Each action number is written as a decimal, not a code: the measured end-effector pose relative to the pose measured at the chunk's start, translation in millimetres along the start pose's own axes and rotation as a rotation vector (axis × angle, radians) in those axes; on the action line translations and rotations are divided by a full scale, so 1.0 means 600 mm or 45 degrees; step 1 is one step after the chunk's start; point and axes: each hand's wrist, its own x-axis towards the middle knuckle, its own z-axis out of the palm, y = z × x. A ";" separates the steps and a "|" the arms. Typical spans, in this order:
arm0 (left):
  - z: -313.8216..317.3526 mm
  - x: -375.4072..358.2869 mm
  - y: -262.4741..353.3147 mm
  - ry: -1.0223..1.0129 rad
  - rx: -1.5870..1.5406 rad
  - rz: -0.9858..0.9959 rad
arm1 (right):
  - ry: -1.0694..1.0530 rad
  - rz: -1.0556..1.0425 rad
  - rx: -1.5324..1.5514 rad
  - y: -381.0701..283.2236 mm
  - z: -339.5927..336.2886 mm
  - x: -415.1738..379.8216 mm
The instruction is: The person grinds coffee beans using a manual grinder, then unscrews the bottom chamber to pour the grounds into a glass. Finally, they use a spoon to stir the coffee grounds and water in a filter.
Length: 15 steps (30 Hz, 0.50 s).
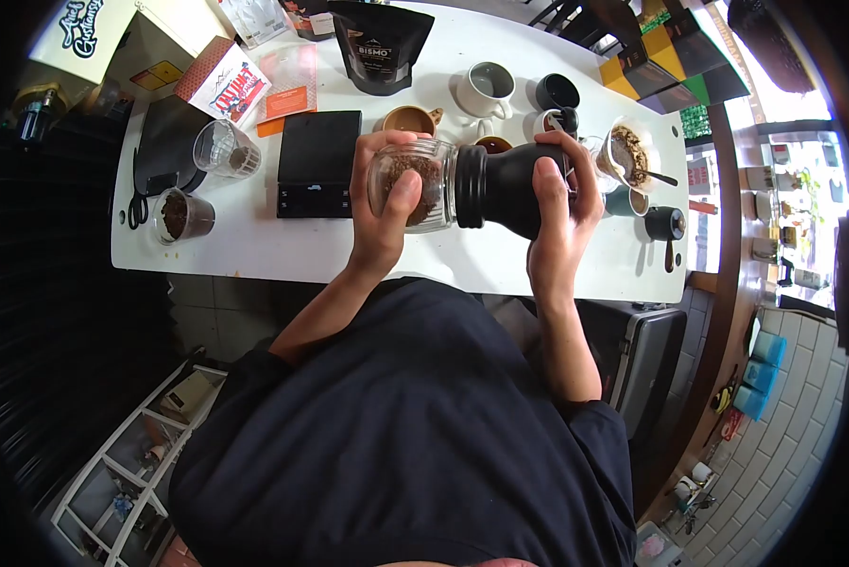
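Observation:
Over the front of the table I hold a hand coffee grinder on its side. Its clear glass jar [432,194], with brown coffee grounds inside, is gripped by my left hand [379,213], the thumb pressed along the glass. My right hand [558,198] wraps round the black grinder body [509,194], thumb on the near side. Jar and body meet end to end at a ribbed black collar. Behind the jar lies a black scale [316,156]. A brown cup [411,120] and a cup of dark liquid [493,145] stand just beyond the grinder.
The white table [254,250] carries a plastic cup of grounds [183,215], an upturned clear cup [226,149], scissors [138,203], and a black coffee bag [379,47]. To the right are a white mug [487,90], a dripper with wet grounds [629,156] and a crank handle [667,227].

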 end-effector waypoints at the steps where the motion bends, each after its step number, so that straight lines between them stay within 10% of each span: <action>1: -0.001 0.001 0.000 0.013 0.030 -0.044 | -0.003 0.001 -0.004 0.006 -0.001 0.004; 2: -0.010 0.003 -0.018 0.019 0.028 -0.043 | -0.089 -0.356 -0.234 0.017 -0.003 0.011; 4: -0.029 -0.005 -0.066 0.065 -0.776 -0.851 | -0.245 -0.674 -0.651 -0.023 0.016 -0.008; 15: -0.028 -0.008 -0.033 -0.051 -0.900 -0.924 | -0.471 -0.653 -0.678 -0.053 0.001 0.013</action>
